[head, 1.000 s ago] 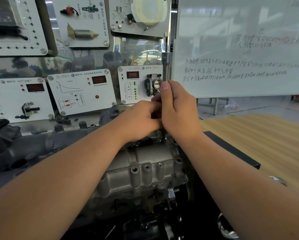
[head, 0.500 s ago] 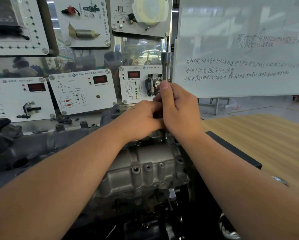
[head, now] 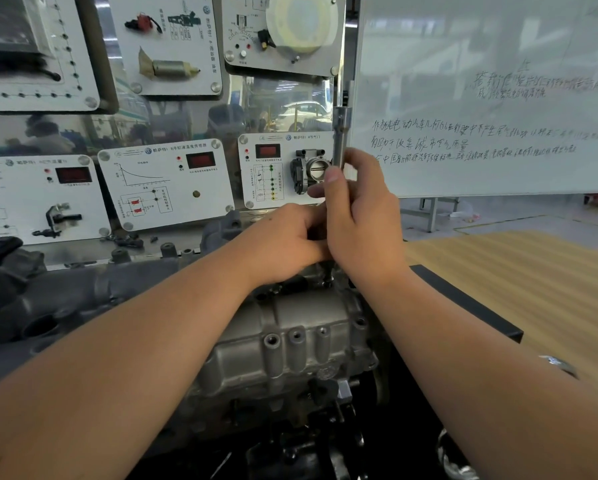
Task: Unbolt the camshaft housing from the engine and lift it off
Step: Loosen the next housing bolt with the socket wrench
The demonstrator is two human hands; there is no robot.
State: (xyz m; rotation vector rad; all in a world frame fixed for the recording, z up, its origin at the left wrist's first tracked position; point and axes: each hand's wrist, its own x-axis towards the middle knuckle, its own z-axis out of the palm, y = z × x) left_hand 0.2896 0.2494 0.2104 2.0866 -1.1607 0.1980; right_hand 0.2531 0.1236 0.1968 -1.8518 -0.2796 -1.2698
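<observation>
A grey cast camshaft housing [head: 290, 344] sits on top of the engine in the middle of the view, with several bolt bosses along its near side. A metal socket wrench [head: 340, 133] stands upright over the housing's far edge; its lower tip [head: 327, 275] shows below my hands at a bolt. My right hand [head: 359, 216] grips the shaft, thumb along it. My left hand [head: 290, 240] is curled around the shaft lower down, pressed against the right hand. The bolt itself is mostly hidden.
Training panels [head: 167, 183] with gauges and a throttle body [head: 311, 169] stand behind the engine. A whiteboard [head: 491, 98] fills the upper right. A wooden tabletop [head: 519, 271] lies to the right, and dark engine parts [head: 20, 292] sit at left.
Both hands stay on the upright wrench. The right hand's fingers have shifted slightly on the shaft, with the fingers now spread a little more.
</observation>
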